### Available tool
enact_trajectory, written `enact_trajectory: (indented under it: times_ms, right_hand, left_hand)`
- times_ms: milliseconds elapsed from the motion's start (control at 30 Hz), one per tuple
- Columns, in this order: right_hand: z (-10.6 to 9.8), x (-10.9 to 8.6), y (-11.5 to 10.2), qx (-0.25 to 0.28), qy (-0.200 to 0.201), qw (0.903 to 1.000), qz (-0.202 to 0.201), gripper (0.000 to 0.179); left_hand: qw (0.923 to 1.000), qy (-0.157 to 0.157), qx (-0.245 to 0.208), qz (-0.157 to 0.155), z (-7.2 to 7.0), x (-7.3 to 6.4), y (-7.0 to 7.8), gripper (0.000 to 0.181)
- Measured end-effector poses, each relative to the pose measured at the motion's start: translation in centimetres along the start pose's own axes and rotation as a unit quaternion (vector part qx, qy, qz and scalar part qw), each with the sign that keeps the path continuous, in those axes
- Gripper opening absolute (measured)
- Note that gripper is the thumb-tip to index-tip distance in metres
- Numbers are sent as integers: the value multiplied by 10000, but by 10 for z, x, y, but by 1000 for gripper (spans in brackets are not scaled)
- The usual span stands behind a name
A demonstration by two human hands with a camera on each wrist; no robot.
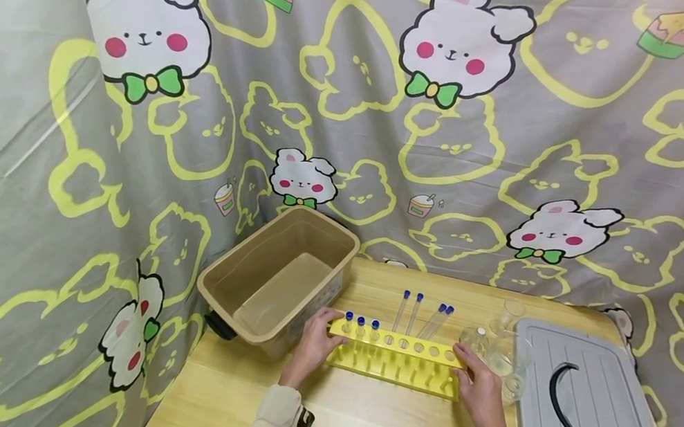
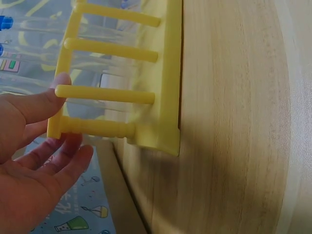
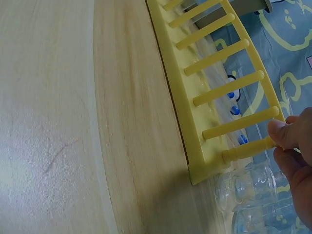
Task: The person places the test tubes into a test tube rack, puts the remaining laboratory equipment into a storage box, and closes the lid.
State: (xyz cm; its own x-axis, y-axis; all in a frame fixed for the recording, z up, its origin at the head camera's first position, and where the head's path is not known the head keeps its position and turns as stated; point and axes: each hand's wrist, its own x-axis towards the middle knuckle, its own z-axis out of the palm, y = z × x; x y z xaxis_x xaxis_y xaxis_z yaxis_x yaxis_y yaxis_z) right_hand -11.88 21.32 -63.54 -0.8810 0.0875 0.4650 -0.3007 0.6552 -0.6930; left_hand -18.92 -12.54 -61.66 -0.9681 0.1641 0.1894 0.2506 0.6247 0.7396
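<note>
A yellow test tube rack [image 1: 395,378] stands on the wooden table, its row of holes running left to right. Three test tubes [image 1: 361,322] with blue caps sit in holes at its left end. My left hand [image 1: 317,343] grips that end by the top plate, thumb on the near side, as the left wrist view shows. At the opposite end my right hand [image 1: 482,385] pinches the top plate's corner between thumb and fingers. Behind the rack lie several more blue-capped test tubes [image 1: 415,313], their lower parts hidden by it.
An open brown bin [image 1: 339,269] stands at the back left, close to my left hand. Clear glassware [image 1: 499,348] is grouped beyond my right hand. A grey lid [image 1: 587,385] with a black handle lies at the right. A patterned curtain [image 1: 349,145] hangs behind the table.
</note>
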Motion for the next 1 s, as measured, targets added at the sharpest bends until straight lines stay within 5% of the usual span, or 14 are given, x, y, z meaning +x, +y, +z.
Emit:
enact_trajectory:
  times_ms: [367,633,1000]
  right_hand:
    - [-7,7,-11,-577,-307,9975,-267,51]
    - [-9,46,-47,-610,-327,9965,-479,48]
    - [8,92,-65,-1149,-1610,9802,3,42]
  left_hand:
    - [9999,-147,-57,-67,-3,0,0,52]
    - [9995,-181,-159,-182,-1,0,-2,51]
    - [9983,-154,-520,-210,-2,0,-2,48]
